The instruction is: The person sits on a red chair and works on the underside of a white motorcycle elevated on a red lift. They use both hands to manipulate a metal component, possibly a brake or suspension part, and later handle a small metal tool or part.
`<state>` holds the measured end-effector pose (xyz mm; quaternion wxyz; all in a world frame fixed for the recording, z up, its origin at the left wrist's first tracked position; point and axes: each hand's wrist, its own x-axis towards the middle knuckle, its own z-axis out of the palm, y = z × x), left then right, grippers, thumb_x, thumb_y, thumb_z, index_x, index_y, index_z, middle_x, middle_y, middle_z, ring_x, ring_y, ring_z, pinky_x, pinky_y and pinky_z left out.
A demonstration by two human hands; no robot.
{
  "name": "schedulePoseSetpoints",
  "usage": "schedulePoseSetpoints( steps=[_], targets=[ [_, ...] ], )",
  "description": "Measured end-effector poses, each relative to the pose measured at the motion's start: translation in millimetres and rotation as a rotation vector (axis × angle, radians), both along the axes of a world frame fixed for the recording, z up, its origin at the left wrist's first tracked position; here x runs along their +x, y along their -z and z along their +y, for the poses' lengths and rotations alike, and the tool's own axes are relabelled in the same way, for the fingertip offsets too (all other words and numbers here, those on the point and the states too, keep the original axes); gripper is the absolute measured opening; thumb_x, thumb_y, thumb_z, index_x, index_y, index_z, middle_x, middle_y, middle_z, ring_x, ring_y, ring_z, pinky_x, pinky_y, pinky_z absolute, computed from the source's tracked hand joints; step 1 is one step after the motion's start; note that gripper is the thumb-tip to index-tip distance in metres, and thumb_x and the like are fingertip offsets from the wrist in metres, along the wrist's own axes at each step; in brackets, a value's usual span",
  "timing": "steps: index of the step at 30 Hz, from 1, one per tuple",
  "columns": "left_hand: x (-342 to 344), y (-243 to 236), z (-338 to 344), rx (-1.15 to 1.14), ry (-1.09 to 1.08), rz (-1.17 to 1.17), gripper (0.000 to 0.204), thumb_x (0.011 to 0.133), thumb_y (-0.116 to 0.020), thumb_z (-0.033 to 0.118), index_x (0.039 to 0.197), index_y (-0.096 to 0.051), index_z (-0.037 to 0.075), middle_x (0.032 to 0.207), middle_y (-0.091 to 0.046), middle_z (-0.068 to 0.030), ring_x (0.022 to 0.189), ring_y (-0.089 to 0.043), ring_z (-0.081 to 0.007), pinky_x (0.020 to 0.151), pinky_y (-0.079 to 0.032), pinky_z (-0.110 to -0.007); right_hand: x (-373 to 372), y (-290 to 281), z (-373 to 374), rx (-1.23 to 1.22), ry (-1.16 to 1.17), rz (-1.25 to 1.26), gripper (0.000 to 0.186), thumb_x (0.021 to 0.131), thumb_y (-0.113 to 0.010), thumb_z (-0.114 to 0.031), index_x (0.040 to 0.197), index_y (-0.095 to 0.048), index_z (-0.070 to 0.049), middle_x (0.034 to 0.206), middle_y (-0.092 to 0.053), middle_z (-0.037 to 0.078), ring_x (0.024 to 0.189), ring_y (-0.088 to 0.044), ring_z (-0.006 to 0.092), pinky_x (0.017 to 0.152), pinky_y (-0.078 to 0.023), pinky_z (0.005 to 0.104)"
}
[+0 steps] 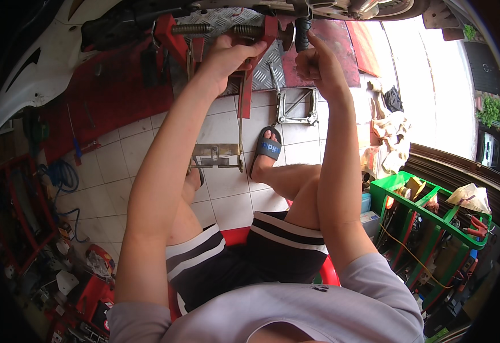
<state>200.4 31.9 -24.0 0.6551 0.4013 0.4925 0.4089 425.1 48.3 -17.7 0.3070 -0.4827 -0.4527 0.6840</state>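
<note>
My left hand (233,57) grips a red metal screw-press frame (270,30) below its long threaded bolts (193,27). My right hand (321,66) is curled at the lower end of a black ridged handle (302,31), just right of the press, with my thumb along it. The press stands under the dark vehicle underside (364,8), in front of a checker plate (276,71). A long metal rod with a flat bracket (216,150) hangs beneath it, between my feet.
A silver metal stand (296,117) rests on the tiles. A green tool rack (433,200) and crumpled cloths (387,148) lie right; a red frame (21,171), blue hose (61,174) and scattered tools are left. A red stool (330,274) is under me.
</note>
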Motion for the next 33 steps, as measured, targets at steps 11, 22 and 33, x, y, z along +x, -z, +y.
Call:
schedulePoseSetpoints(
  steps=[11,22,33],
  targets=[
    [-1.8,2.1,1.9,0.001,0.019,0.014,0.032,0.083,-0.075,0.025,0.108,-0.063,0.010,0.105,-0.067,0.0005,0.092,-0.061,-0.0094,0.074,-0.048,-0.027,-2.0,2.1,-0.8,0.045,0.145,-0.125,0.061,0.099,-0.037,-0.047,0.077,-0.065,0.002,0.050,-0.033,-0.002,0.045,-0.026,0.0088,0.048,-0.023,0.0258],
    [-1.2,1.6,1.9,-0.004,0.031,0.020,0.032,0.082,-0.075,0.026,0.107,-0.063,0.009,0.103,-0.067,-0.0001,0.091,-0.061,-0.0098,0.074,-0.048,-0.027,-1.7,6.8,0.6,0.056,0.300,-0.056,0.053,0.099,-0.038,-0.046,0.091,-0.064,-0.001,0.052,-0.038,-0.002,0.047,-0.028,0.0085,0.050,-0.024,0.0251],
    [0.2,-0.6,0.2,0.012,-0.008,-0.005,0.022,0.080,-0.076,0.022,0.097,-0.069,0.010,0.088,-0.069,0.0015,0.077,-0.059,-0.0077,0.066,-0.047,-0.025,1.7,5.4,1.4,0.022,0.069,-0.196,0.066,0.100,-0.028,-0.054,0.100,-0.063,0.002,0.057,-0.046,0.001,0.051,-0.033,0.0111,0.053,-0.027,0.0269]
  ],
)
